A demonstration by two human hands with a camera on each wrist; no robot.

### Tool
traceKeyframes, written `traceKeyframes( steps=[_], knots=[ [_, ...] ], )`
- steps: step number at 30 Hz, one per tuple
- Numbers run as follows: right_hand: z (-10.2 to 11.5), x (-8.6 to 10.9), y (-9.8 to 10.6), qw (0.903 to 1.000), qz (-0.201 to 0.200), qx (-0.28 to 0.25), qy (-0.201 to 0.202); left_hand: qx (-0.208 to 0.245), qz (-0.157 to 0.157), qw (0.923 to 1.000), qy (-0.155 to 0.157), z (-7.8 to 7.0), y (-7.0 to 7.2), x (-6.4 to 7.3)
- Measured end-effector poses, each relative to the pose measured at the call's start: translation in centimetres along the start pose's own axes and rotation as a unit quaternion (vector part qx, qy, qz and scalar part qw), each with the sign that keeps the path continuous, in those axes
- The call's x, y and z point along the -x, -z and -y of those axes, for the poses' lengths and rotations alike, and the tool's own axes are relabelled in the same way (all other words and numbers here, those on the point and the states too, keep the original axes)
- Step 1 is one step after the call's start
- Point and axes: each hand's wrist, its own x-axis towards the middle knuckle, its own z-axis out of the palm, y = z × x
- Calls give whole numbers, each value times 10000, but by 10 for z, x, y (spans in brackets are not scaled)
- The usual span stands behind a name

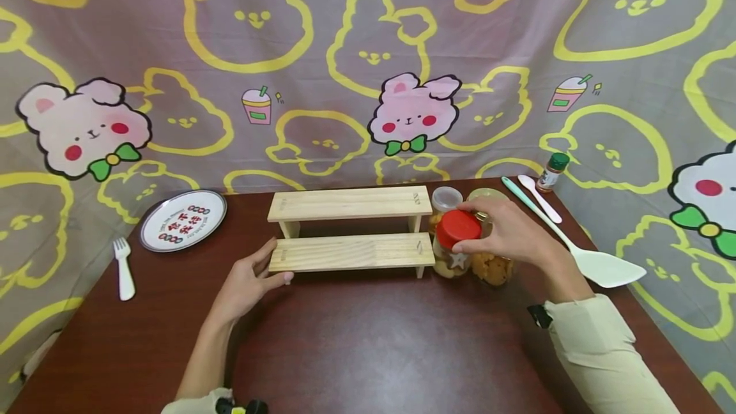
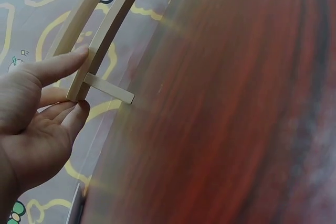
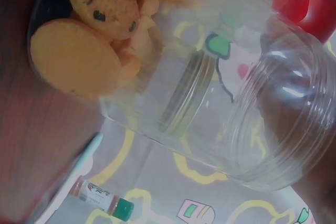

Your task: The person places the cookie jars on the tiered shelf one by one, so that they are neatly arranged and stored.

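At the left end of a two-tier wooden rack (image 1: 351, 253), my left hand (image 1: 244, 283) grips the lower board. The left wrist view has the thumb on top of that board (image 2: 107, 30) and fingertips at its underside. My right hand (image 1: 512, 229) holds a red-lidded jar (image 1: 458, 229) by its lid, just right of the rack. Close beside this jar stands a clear jar of cookies (image 1: 492, 268), partly covered by the hand. That clear jar (image 3: 210, 150) fills much of the right wrist view. Behind the red lid is a jar with a translucent lid (image 1: 446, 198).
A white plate (image 1: 184, 221) and a white fork (image 1: 123, 270) lie at the left. On the right are a long-handled white turner (image 1: 606, 267), a white spoon (image 1: 540, 199) and a green-capped seasoning bottle (image 1: 553, 173). A patterned cloth (image 1: 322, 88) hangs behind the table (image 1: 368, 344).
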Motion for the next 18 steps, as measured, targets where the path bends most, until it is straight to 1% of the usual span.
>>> traceKeyframes(
  steps=[3,10,18],
  knots=[
    [0,1,-1,10000,-48,-13,27,81,-43,10000,-14,0,-1,1],
    [1,2,-2,9998,-174,-44,71,56,-106,9999,-13,1,-1,1],
    [4,4,4,9993,-341,-155,33,55,-144,9999,2,1,-1,0]
  ],
)
